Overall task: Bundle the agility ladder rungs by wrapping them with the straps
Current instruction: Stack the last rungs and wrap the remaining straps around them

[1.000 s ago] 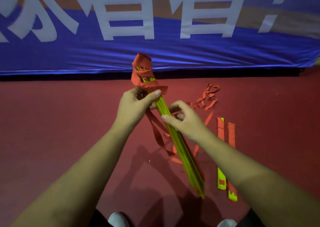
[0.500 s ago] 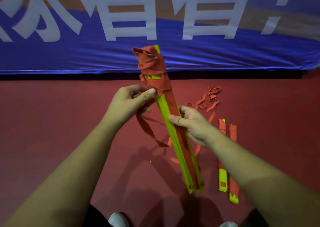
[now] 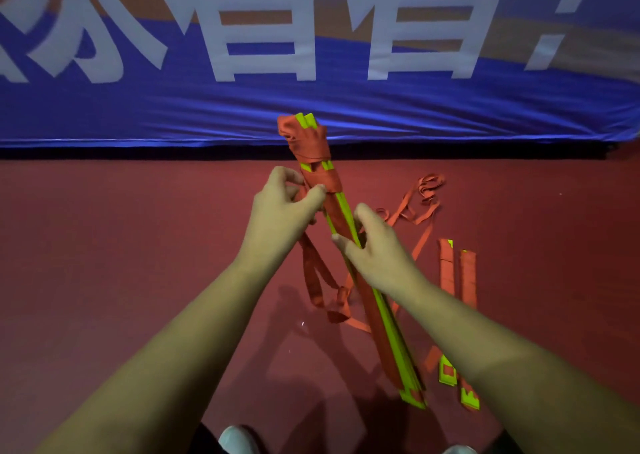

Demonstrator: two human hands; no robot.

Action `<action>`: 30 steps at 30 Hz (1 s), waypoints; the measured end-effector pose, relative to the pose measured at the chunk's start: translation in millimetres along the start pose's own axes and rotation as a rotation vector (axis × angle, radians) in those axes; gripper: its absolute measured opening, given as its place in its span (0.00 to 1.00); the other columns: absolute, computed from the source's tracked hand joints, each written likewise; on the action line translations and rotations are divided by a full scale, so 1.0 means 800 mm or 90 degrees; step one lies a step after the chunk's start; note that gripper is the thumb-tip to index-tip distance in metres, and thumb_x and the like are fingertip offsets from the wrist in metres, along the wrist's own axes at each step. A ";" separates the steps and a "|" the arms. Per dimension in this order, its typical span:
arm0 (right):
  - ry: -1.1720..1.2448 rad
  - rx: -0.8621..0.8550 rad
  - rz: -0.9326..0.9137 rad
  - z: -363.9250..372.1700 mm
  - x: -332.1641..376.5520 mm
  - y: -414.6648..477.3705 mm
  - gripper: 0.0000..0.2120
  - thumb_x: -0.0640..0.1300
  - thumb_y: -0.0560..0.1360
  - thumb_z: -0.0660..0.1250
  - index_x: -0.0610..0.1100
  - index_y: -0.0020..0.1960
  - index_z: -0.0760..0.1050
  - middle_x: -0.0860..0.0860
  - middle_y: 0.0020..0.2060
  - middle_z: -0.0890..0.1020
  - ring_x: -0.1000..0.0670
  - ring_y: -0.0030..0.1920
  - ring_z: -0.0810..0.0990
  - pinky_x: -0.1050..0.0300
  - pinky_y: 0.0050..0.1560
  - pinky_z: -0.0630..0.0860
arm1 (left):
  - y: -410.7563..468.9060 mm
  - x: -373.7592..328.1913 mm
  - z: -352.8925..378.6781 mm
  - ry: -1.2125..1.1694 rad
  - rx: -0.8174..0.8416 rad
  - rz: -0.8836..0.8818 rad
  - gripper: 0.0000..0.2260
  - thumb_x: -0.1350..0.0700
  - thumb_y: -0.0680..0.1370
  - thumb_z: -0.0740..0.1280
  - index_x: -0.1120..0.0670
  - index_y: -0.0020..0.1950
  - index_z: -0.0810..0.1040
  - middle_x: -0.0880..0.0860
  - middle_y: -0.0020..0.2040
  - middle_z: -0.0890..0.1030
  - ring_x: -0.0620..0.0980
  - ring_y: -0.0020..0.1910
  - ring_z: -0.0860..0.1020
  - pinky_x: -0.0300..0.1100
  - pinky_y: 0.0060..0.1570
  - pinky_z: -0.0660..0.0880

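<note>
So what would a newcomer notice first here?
The bundle of flat neon yellow-green ladder rungs, held centre frame, its top wound in orange-red fabric strap. The left hand pinches the strap beside the wrap while the right hand grips the bundle's middle. Behind hangs a blue fabric banner with big white characters; two more rungs lie on the dark red floor, right.

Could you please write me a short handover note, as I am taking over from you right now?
Left hand: pinches the orange strap just below the wraps.
Right hand: grips the rung bundle mid-length, held slanted.
Done: strap wraps cover the bundle's far end.
Left: wind the hanging strap down the bare length. Two loose rungs and a strap tangle lie on the red floor to the right, not yet bundled.
</note>
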State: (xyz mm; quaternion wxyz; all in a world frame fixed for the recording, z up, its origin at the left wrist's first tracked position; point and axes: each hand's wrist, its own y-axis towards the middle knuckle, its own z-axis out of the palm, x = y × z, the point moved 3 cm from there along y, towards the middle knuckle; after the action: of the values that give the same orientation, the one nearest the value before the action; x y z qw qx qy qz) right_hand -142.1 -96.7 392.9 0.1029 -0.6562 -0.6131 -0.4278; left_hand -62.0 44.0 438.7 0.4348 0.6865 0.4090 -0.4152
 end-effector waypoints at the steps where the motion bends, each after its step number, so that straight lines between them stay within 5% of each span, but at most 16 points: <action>1: -0.047 -0.001 -0.015 0.000 0.005 -0.002 0.15 0.50 0.75 0.69 0.45 0.45 0.63 0.53 0.38 0.69 0.43 0.42 0.74 0.47 0.40 0.70 | -0.003 0.001 0.000 0.041 -0.018 0.004 0.19 0.38 0.67 0.70 0.49 0.45 0.68 0.52 0.35 0.84 0.49 0.32 0.80 0.47 0.37 0.75; 5: -0.163 0.023 -0.042 0.002 0.016 -0.008 0.15 0.51 0.73 0.67 0.51 0.48 0.60 0.51 0.43 0.71 0.39 0.47 0.75 0.47 0.40 0.70 | -0.012 -0.003 -0.003 0.166 -0.096 0.049 0.22 0.39 0.69 0.74 0.53 0.46 0.69 0.48 0.38 0.81 0.48 0.38 0.80 0.43 0.38 0.73; 11: 0.037 0.114 0.193 0.011 -0.003 0.004 0.18 0.50 0.66 0.71 0.50 0.50 0.66 0.52 0.36 0.78 0.45 0.39 0.77 0.53 0.37 0.69 | -0.001 -0.007 -0.006 0.012 -0.012 0.077 0.14 0.45 0.71 0.74 0.52 0.48 0.76 0.49 0.39 0.82 0.49 0.34 0.81 0.47 0.38 0.77; 14: 0.045 0.151 0.161 0.010 -0.004 0.005 0.13 0.51 0.66 0.72 0.49 0.46 0.73 0.52 0.33 0.77 0.48 0.35 0.77 0.53 0.35 0.70 | 0.002 -0.004 -0.010 -0.067 -0.005 0.066 0.13 0.51 0.73 0.74 0.58 0.49 0.77 0.52 0.36 0.81 0.46 0.30 0.77 0.39 0.35 0.72; 20: 0.083 0.199 0.116 0.013 -0.009 0.005 0.17 0.57 0.65 0.73 0.50 0.46 0.72 0.53 0.32 0.76 0.53 0.33 0.74 0.50 0.37 0.72 | 0.009 -0.001 -0.020 -0.150 0.006 0.054 0.10 0.53 0.73 0.69 0.58 0.48 0.77 0.51 0.33 0.77 0.44 0.29 0.74 0.35 0.32 0.70; 26: 0.342 0.294 0.178 0.006 -0.001 0.000 0.22 0.57 0.71 0.67 0.38 0.49 0.77 0.48 0.35 0.74 0.49 0.37 0.72 0.53 0.36 0.66 | 0.020 0.002 -0.040 -0.273 0.039 0.070 0.12 0.50 0.72 0.69 0.54 0.53 0.79 0.59 0.45 0.76 0.55 0.45 0.70 0.46 0.43 0.69; 30: 0.365 0.278 0.146 -0.002 0.003 0.000 0.18 0.55 0.71 0.69 0.40 0.47 0.76 0.50 0.36 0.74 0.51 0.37 0.72 0.55 0.37 0.67 | 0.022 -0.002 -0.044 -0.259 0.093 0.084 0.12 0.52 0.75 0.67 0.54 0.57 0.77 0.48 0.44 0.82 0.49 0.44 0.78 0.40 0.45 0.76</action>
State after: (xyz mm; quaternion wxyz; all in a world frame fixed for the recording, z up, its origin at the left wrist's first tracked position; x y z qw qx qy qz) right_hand -143.1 -95.7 395.7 0.4546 -0.5370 -0.5588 -0.4391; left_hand -39.1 71.8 454.4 0.4835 0.6439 0.2358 -0.5440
